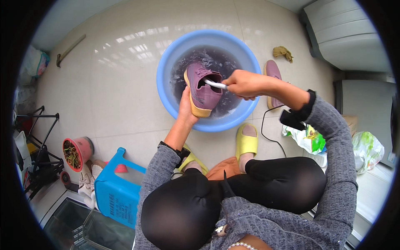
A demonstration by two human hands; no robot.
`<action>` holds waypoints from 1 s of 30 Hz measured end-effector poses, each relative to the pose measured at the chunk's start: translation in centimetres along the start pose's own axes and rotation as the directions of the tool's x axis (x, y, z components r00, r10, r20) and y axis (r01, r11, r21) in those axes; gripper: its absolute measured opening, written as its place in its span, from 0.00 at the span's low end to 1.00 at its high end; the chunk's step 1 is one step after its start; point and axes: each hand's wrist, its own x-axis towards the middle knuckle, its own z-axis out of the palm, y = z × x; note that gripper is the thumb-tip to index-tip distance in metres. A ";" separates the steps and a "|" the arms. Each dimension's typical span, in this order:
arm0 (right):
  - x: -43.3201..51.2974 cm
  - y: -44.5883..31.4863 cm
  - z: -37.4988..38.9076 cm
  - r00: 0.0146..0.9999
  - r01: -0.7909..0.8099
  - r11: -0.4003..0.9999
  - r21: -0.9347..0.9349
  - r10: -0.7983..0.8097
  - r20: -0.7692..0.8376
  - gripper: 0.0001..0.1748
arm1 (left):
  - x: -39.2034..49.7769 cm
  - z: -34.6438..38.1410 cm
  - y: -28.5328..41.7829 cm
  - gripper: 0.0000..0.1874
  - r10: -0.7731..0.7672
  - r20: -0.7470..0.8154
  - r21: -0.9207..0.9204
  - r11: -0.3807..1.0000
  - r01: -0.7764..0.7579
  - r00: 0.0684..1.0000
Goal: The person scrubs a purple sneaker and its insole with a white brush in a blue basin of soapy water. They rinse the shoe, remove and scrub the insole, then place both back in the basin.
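Note:
My left hand [186,107] grips a purple lace-up shoe [207,97] with a yellowish sole, tilted over a blue plastic basin [165,97]. Dark, sudsy water [231,62] fills part of the basin. In my right hand [247,82] is the white handle of a tool [215,84], whose far end goes into the shoe's opening; that end is hidden inside. The matching purple shoe [273,70] lies on the floor right of the basin, partly behind my right forearm.
A crumpled brown cloth [282,53], a black cable [263,126] and plastic bags [368,151] lie at the right. At the left are a hammer [70,50], a potted plant [82,153], a blue plastic stool [117,193] and a black folding frame [42,134]. Yellow slippers [247,142] are near the basin.

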 end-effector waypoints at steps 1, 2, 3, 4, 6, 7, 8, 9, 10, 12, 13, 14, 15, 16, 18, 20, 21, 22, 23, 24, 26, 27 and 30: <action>-0.9 0.4 -0.2 0.993 -0.083 0.993 -0.081 0.089 0.077 0.26 | -0.1 0.1 -0.1 0.24 -0.001 -0.006 0.016 1.000 0.001 1.000; -1.2 0.7 -0.2 0.987 -0.093 0.995 -0.032 0.096 0.133 0.22 | -0.1 0.2 -0.2 0.23 0.001 -0.009 0.035 0.999 -0.001 1.000; -1.0 0.9 -0.1 0.974 -0.174 0.984 -0.030 0.176 0.145 0.19 | -0.2 0.3 -0.3 0.23 0.037 0.024 0.060 0.997 -0.038 0.999; -0.4 0.9 0.4 0.980 -0.169 0.984 -0.055 0.173 0.098 0.18 | -0.3 0.4 -0.5 0.22 0.022 0.028 0.073 0.997 -0.024 0.999; 1.7 0.7 1.5 0.992 -0.112 0.992 -0.056 0.109 -0.058 0.17 | -0.4 0.7 -0.8 0.24 0.028 0.028 0.126 0.992 -0.032 0.999; 2.6 0.7 1.9 0.985 -0.134 0.989 -0.065 0.125 -0.119 0.17 | -0.5 0.8 -0.9 0.24 0.011 0.015 0.138 0.990 -0.013 1.000; 3.1 0.7 2.5 0.973 -0.108 0.994 0.003 0.107 -0.203 0.16 | -0.6 0.8 -0.8 0.24 0.037 0.056 0.157 0.986 -0.045 0.998; 3.1 0.8 2.8 0.982 -0.050 0.999 0.001 0.049 -0.184 0.16 | -0.7 0.8 -0.8 0.24 0.043 0.079 0.130 0.990 -0.053 0.996; 2.7 1.0 3.1 0.976 0.009 1.000 -0.008 -0.011 -0.219 0.17 | -0.7 0.7 -0.7 0.24 0.034 0.099 0.107 0.993 -0.045 0.995; 0.7 1.4 3.3 0.990 -0.068 0.995 0.073 0.076 -0.120 0.21 | -0.7 0.4 -0.4 0.23 0.030 0.107 0.066 0.997 -0.037 0.994; -0.7 1.5 3.4 0.992 -0.076 0.987 0.138 0.090 -0.094 0.26 | -0.7 0.3 -0.3 0.23 0.034 0.103 0.052 0.998 -0.039 0.994; -1.5 1.3 3.3 0.997 -0.059 0.986 0.155 0.065 -0.033 0.27 | -0.6 0.1 -0.3 0.23 0.054 0.146 0.036 0.998 -0.060 0.988; -2.1 0.9 3.3 0.992 -0.125 0.981 0.150 0.127 0.001 0.28 | -0.5 0.0 -0.3 0.23 0.044 0.096 0.038 0.998 -0.048 0.994; -2.1 0.3 3.2 0.993 -0.117 0.983 0.142 0.120 -0.014 0.25 | -0.4 -0.1 -0.3 0.23 0.047 0.091 0.037 0.998 -0.051 0.995; -0.7 -1.4 3.2 0.987 0.012 0.994 0.107 0.005 -0.158 0.21 | -0.2 -0.2 -0.5 0.23 0.035 0.032 0.047 0.998 -0.036 0.999; 1.9 -2.8 3.0 0.974 -0.045 0.997 0.063 0.057 -0.220 0.17 | -0.1 -0.1 -0.6 0.23 0.054 0.057 0.032 0.998 -0.056 0.997; 2.9 -2.9 3.0 0.951 -0.146 0.989 0.030 0.149 -0.270 0.15 | -0.2 0.0 -0.6 0.23 0.051 0.026 0.026 0.998 -0.051 0.998; 3.2 -2.7 3.1 0.948 -0.151 0.988 0.040 0.156 -0.278 0.16 | -0.2 0.0 -0.5 0.22 0.069 0.066 0.019 0.997 -0.071 0.995; 3.4 -2.2 3.2 0.977 -0.080 0.991 0.109 0.100 -0.187 0.16 | -0.3 0.1 -0.4 0.22 0.048 0.095 0.013 0.999 -0.050 0.994; 2.9 -1.5 3.3 0.984 -0.056 0.987 0.153 0.081 -0.157 0.17 | -0.5 0.2 -0.2 0.22 0.046 0.109 0.014 0.999 -0.048 0.993; 0.7 0.5 3.5 0.995 -0.035 0.971 0.238 0.055 -0.078 0.19 | -0.8 0.4 0.2 0.22 0.054 0.124 -0.016 0.999 -0.052 0.991; -0.7 1.4 3.7 0.998 -0.047 0.957 0.286 0.058 -0.029 0.20 | -0.9 0.5 0.3 0.21 0.069 0.119 0.003 0.998 -0.070 0.990; -1.5 1.7 3.2 0.998 -0.052 0.972 0.230 0.059 -0.023 0.21 | -1.2 0.9 0.2 0.21 0.068 0.126 0.036 0.997 -0.073 0.990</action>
